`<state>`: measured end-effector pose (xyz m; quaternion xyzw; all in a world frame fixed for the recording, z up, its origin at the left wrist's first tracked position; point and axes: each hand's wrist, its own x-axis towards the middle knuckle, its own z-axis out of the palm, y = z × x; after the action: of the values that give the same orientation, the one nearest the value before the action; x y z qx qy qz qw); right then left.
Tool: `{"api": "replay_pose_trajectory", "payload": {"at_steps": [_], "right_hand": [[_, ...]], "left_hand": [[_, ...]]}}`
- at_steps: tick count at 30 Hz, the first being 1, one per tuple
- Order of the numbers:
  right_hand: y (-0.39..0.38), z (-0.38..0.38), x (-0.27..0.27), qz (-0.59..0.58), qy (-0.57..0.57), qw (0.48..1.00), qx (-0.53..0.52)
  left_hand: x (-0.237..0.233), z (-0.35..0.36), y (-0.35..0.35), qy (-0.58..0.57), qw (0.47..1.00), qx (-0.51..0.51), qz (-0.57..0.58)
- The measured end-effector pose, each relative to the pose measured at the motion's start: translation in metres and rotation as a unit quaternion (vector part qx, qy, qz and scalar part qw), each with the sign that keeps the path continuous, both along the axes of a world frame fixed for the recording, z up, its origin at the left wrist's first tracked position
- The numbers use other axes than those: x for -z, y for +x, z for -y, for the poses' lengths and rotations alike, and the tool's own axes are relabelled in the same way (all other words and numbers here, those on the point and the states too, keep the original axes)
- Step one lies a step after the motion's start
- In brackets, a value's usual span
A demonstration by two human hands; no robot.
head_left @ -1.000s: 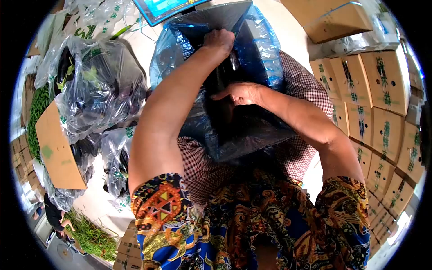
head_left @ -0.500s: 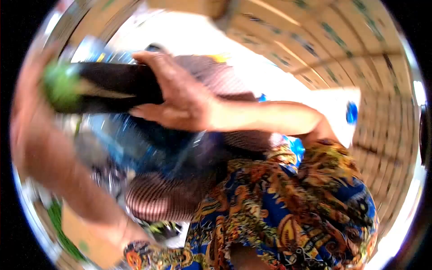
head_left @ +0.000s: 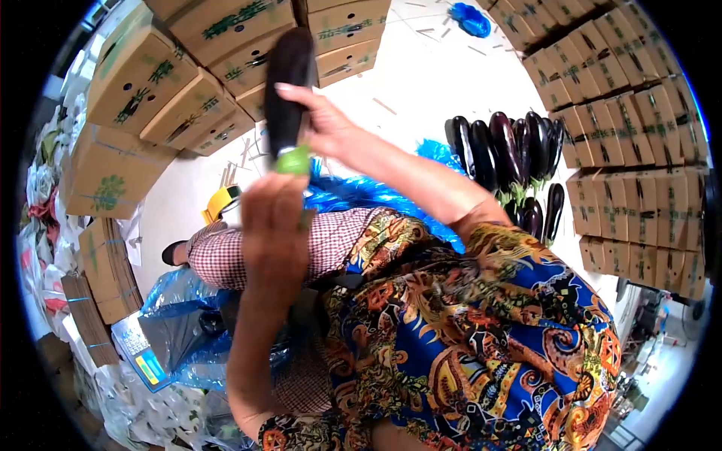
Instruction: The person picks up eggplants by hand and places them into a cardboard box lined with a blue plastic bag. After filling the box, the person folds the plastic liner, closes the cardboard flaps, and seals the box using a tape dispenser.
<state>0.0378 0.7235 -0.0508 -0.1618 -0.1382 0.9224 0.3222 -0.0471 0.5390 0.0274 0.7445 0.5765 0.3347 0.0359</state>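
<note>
A dark eggplant (head_left: 287,83) stands nearly upright in front of me, its green stem end (head_left: 293,161) pointing down. My right hand (head_left: 331,128) is closed on the eggplant's side, with the thumb across its dark skin. At the stem end, my left hand (head_left: 275,225) is closed with its fingers bent round the stem, though motion blurs it. Shiny blue plastic strips (head_left: 368,194) lie behind my hands. Over my lap spreads a clear blue plastic bag (head_left: 214,361). More eggplants (head_left: 505,146) lie in rows on the floor to the right.
Printed cardboard boxes (head_left: 226,37) are stacked at the upper left, and a long wall of boxes (head_left: 635,135) lines the right. A yellow tape roll (head_left: 219,203) sits near my foot. White-wrapped goods (head_left: 45,218) fill the left edge. A blue plastic bundle (head_left: 471,19) lies farther off.
The view has swung, bringing the rows of eggplants into sight. The held eggplant has turned from sideways to upright, and my left hand has come in to its stem end.
</note>
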Motion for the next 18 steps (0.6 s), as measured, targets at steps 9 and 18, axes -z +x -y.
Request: {"api": "replay_pose_trajectory", "payload": {"at_steps": [9,18], "right_hand": [[0.258,-0.002,0.142,0.537,0.068,0.84,0.044],[0.341,0.014,0.189,0.798,0.134,0.586,0.033]], "left_hand": [[0.044,0.07,-0.025,-0.35,0.912,0.01,0.212],[0.051,0.027,0.0,-0.333,0.892,-0.014,0.305]]}}
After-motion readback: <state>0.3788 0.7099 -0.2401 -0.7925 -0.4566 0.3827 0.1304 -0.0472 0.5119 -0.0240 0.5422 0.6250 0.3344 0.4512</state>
